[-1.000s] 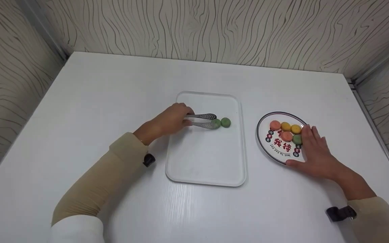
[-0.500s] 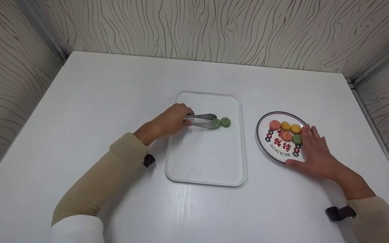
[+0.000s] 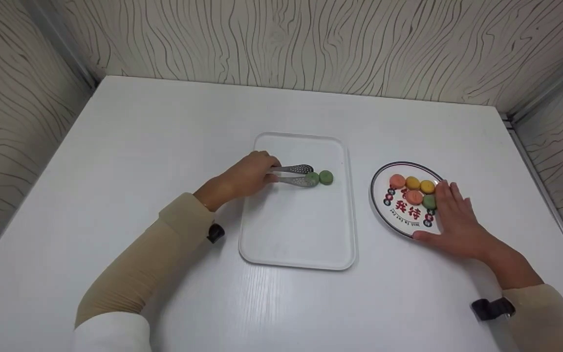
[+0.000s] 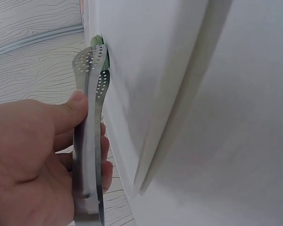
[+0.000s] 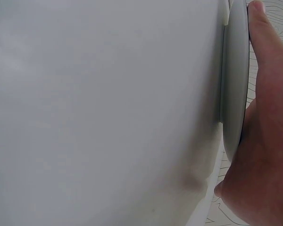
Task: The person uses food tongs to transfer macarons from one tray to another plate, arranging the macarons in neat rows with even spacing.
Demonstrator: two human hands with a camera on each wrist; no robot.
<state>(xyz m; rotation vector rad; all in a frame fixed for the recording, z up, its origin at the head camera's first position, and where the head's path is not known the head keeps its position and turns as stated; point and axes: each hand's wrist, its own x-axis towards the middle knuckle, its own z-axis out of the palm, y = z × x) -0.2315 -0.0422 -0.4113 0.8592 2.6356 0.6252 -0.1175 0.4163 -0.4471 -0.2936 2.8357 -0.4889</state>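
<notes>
My left hand [image 3: 248,176] grips metal tongs [image 4: 87,141] with perforated tips, thumb on one arm and fingers on the other. Between the tong tips sits a green macaron [image 3: 312,177] on the white tray [image 3: 297,234]. A second green macaron [image 3: 326,177] lies right beside it, outside the tips. My right hand [image 3: 457,227] rests on the right rim of a round plate [image 3: 399,222], its fingers straight and its thumb along the near edge. On that plate are two pink macarons [image 3: 414,197], two yellow macarons [image 3: 427,187] and one green macaron [image 3: 429,201] near my fingers.
Tray and plate stand apart on a white table [image 3: 174,122], the plate to the right. A wood-grain patterned panel [image 3: 281,44] rises behind the table, with similar panels at both sides. The tray has a low raised rim.
</notes>
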